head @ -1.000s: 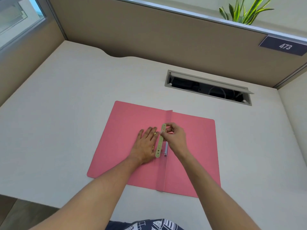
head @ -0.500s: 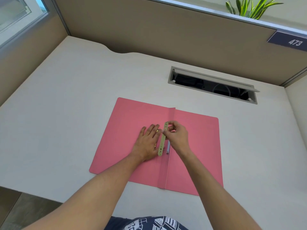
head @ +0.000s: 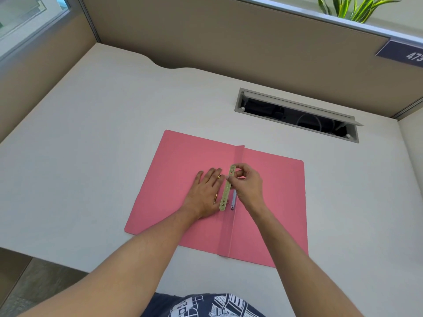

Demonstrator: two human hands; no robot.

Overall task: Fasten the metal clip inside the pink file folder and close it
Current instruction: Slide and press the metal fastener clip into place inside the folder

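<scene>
Metal clip point(head: 227, 188) pinched above open pink file folder point(head: 274, 202).
Right hand point(head: 248, 186) gripping far end; left hand point(head: 207, 193) flat, fingers spread, just left.

Number plate point(head: 409, 54) on far partition: cut by right picture edge, only "473" legible. Plant point(head: 350, 8) behind partition: leaves cut by top edge, pot hidden. Window point(head: 25, 17) at far left: cut by left and top edges. Cable recess point(head: 297, 115) in desk: interior dark, contents indistinct. Pink file folder point(head: 178, 170): part under left hand point(head: 206, 193) and right hand point(head: 248, 186) hidden. Metal clip point(head: 226, 191): embossed marking too small to read; small mark beside its near end illegible. Patterned clothing point(head: 206, 305): cut by bottom edge.
</scene>
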